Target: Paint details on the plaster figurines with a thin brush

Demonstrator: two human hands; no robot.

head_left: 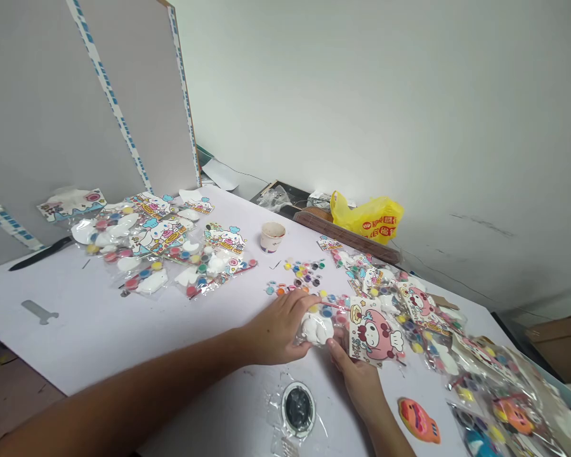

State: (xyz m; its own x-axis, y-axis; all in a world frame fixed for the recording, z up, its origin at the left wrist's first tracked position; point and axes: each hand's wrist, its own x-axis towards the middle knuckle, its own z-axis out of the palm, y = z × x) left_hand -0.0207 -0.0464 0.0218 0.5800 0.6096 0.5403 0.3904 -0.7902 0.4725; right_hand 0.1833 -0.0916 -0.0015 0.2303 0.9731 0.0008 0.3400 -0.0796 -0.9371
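Note:
Both hands hold a clear bagged painting kit above the table (pixel 228 387). My left hand (pixel 276 327) pinches its left end, beside a white plaster figure (pixel 316 329) in the bag. On the other end, my right hand (pixel 356 374) grips from below, its thumb near the figure and the pink cartoon card (pixel 375 333). A red brush and small paint pots show through the plastic; some are hard to tell from those behind. Just beyond the hands lie several strips of loose paint pots (pixel 307 271). Nearer me is a round dark piece with a pale rim (pixel 298 409), on clear plastic.
Similar bagged kits (pixel 157 238) pile up at the left, with more (pixel 421 308) along the right. A paper cup (pixel 272 238) stands mid-table. A painted orange figure (pixel 419 420) lies front right, a grey wrench-shaped piece (pixel 40 311) far left. Behind sits a yellow bag (pixel 368 219).

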